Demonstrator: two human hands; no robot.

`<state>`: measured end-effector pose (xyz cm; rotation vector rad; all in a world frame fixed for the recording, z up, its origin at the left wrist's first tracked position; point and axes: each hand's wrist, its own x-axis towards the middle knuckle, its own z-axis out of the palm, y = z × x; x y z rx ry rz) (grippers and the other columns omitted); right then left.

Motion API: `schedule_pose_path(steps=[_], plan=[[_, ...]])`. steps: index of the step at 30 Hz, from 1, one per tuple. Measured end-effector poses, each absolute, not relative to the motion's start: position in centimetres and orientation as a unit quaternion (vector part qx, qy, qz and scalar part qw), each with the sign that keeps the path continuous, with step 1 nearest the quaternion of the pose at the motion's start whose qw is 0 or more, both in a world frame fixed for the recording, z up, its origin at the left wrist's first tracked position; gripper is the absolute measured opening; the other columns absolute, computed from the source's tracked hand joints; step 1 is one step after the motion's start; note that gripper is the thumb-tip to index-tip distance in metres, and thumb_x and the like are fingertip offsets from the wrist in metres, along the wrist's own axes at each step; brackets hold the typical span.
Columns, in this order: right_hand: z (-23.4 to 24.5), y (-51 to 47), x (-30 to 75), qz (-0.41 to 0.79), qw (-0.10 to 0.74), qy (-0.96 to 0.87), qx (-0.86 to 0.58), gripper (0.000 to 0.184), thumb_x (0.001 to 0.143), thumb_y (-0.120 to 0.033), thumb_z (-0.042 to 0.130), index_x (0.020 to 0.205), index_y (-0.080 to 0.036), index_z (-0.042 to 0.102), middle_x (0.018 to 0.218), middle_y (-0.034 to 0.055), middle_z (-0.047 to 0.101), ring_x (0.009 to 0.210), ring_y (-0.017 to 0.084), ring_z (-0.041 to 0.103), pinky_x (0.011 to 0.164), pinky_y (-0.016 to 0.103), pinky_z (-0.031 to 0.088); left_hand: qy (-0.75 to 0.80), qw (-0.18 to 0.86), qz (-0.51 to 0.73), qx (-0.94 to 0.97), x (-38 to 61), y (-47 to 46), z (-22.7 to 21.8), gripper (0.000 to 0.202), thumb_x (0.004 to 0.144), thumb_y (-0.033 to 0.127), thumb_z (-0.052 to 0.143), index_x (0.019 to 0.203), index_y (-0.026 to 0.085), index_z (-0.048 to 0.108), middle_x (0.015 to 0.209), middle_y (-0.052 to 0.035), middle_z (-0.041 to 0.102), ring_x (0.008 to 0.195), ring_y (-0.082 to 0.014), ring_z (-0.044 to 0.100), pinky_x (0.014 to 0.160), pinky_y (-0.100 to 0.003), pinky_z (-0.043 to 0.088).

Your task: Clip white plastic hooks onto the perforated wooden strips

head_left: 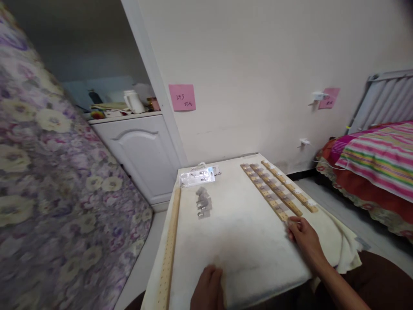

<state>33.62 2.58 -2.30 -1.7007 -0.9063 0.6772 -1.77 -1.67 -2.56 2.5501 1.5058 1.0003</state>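
My right hand (305,239) is closed in a pinch at the near end of a wooden strip with holes (263,189). Whatever sits between its fingertips is too small to make out. Small clear pieces lie in a row along that strip. Beside it run a second wooden strip (274,187) and a third one (288,183), both carrying similar pieces. At the table's front edge, my left hand (208,287) has its fingers curled together; their inner side is hidden. Several small clear pieces with metal parts (202,204) lie in a loose pile left of the table's middle.
Clear packaging (196,176) lies at the back left of the cloth-covered table (238,232). A long perforated wooden bar (171,245) runs along the left edge. Behind stands a wall, with a floral curtain (64,172) at left and a bed (380,159) at right.
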Motion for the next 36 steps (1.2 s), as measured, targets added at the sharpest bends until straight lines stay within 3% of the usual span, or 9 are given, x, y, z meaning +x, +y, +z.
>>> schedule_pose_path(steps=[6, 11, 16, 22, 26, 29, 32, 36], plan=[[-2.5, 0.4, 32.6, 0.177, 0.414, -0.490, -0.747, 0.038, 0.080, -0.049, 0.044, 0.100, -0.020, 0.060, 0.063, 0.0000, 0.066, 0.061, 0.021, 0.062, 0.060, 0.030, 0.045, 0.541, 0.088, 0.317, 0.774, -3.0, -2.3, 0.6, 0.028, 0.089, 0.017, 0.039, 0.109, 0.021, 0.058, 0.102, -0.0077, 0.062, 0.097, -0.0175, 0.060, 0.083, -0.028, 0.051], [-2.5, 0.3, 32.6, 0.160, 0.377, -0.513, -0.755, 0.038, 0.079, -0.051, 0.045, 0.099, -0.022, 0.061, 0.076, 0.0026, 0.071, 0.072, 0.023, 0.065, 0.063, 0.030, 0.046, 0.717, -0.084, 0.244, 0.647, -8.1, -1.5, 3.4, 0.033, 0.088, 0.027, 0.041, 0.116, 0.015, 0.053, 0.108, -0.0132, 0.057, 0.101, -0.0276, 0.054, 0.089, -0.045, 0.045], [-2.1, -0.1, 31.9, 0.171, 0.366, -0.515, -0.756, 0.037, 0.081, -0.052, 0.043, 0.098, -0.024, 0.060, 0.077, 0.0024, 0.071, 0.074, 0.023, 0.065, 0.065, 0.030, 0.046, 0.795, 0.014, 0.116, 0.596, -9.5, -0.1, 4.8, 0.034, 0.088, 0.034, 0.040, 0.114, 0.014, 0.050, 0.104, -0.0114, 0.057, 0.097, -0.0257, 0.057, 0.080, -0.035, 0.044], [-2.0, 0.1, 32.5, 0.193, 0.376, -0.508, -0.751, 0.036, 0.078, -0.052, 0.046, 0.097, -0.024, 0.059, 0.078, 0.0026, 0.071, 0.076, 0.025, 0.065, 0.067, 0.032, 0.045, 0.816, 0.082, 0.105, 0.562, -8.9, 0.8, 5.8, 0.022, 0.083, 0.034, 0.044, 0.094, 0.017, 0.053, 0.095, -0.0111, 0.064, 0.084, -0.0246, 0.063, 0.068, -0.032, 0.041], [-1.3, 0.0, 30.6, 0.277, 0.433, -0.497, -0.699, 0.037, 0.078, -0.051, 0.049, 0.098, -0.022, 0.058, 0.075, 0.0027, 0.068, 0.069, 0.022, 0.063, 0.065, 0.031, 0.047, 0.818, 0.131, 0.125, 0.547, -8.7, -0.5, 5.9, 0.027, 0.084, 0.043, 0.042, 0.096, 0.020, 0.051, 0.081, -0.0060, 0.067, 0.077, -0.0241, 0.065, 0.062, -0.029, 0.041], [-0.2, -1.1, 25.2, 0.397, 0.459, -0.512, -0.608, 0.031, 0.077, -0.046, 0.053, 0.094, -0.021, 0.058, 0.072, 0.0020, 0.066, 0.063, 0.018, 0.062, 0.059, 0.028, 0.047, 0.804, 0.175, 0.179, 0.539, -7.5, -2.0, 5.3, 0.040, 0.087, 0.045, 0.039, 0.116, 0.019, 0.044, 0.087, -0.0053, 0.068, 0.079, -0.0212, 0.066, 0.067, -0.028, 0.045], [0.2, -2.9, 18.4, 0.544, 0.414, -0.554, -0.476, 0.029, 0.076, -0.041, 0.059, 0.097, -0.021, 0.059, 0.074, 0.0018, 0.065, 0.059, 0.016, 0.062, 0.054, 0.027, 0.047, 0.763, 0.284, 0.310, 0.491, -5.3, -3.3, 4.4, 0.055, 0.082, 0.045, 0.050, 0.125, 0.013, 0.038, 0.101, -0.0113, 0.067, 0.090, -0.0231, 0.065, 0.077, -0.031, 0.047], [-0.5, -4.8, 13.3, 0.651, 0.374, -0.539, -0.383, 0.049, 0.070, -0.043, 0.067, 0.113, -0.023, 0.054, 0.085, 0.0020, 0.063, 0.062, 0.016, 0.063, 0.052, 0.027, 0.049, 0.695, 0.386, 0.404, 0.453, -2.4, -4.3, 3.6, 0.059, 0.075, 0.042, 0.062, 0.121, 0.010, 0.042, 0.105, -0.0143, 0.065, 0.095, -0.0244, 0.063, 0.083, -0.032, 0.047]])
